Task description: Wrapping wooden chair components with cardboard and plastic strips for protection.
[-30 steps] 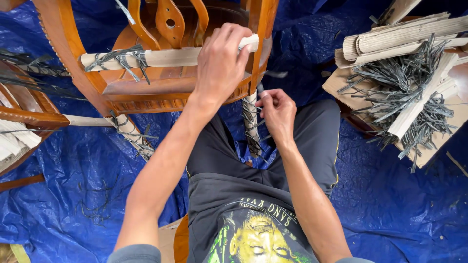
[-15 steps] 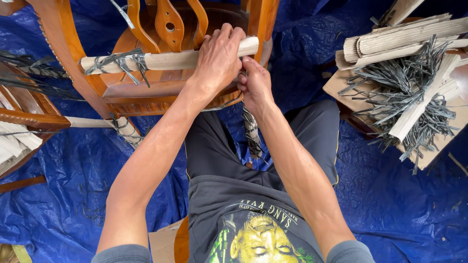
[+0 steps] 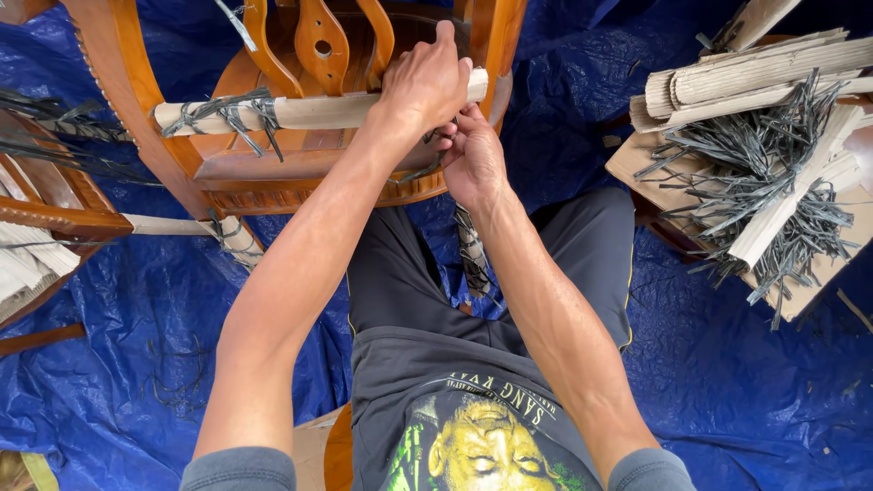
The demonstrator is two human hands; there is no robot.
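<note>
A polished wooden chair (image 3: 136,86) lies on its side in front of me. One of its rails is wrapped in a pale cardboard sleeve (image 3: 309,111), tied at its left end with grey plastic strips (image 3: 227,109). My left hand (image 3: 426,80) is clamped over the sleeve's right end, beside the chair's upright. My right hand (image 3: 471,159) sits just under it, fingers pinched on a grey strip (image 3: 420,168) that runs beneath the rail. Another wrapped chair leg (image 3: 473,250) hangs down between my knees.
A blue tarpaulin (image 3: 727,382) covers the floor. At right a heap of grey strips (image 3: 764,182) lies on rolled cardboard sheets (image 3: 755,68). Another wrapped chair (image 3: 45,218) stands at left, with loose strips (image 3: 177,377) on the tarp.
My right hand rose from the hanging leg to the rail beneath my left hand, bringing a grey strip. My left hand shifted slightly right along the sleeve.
</note>
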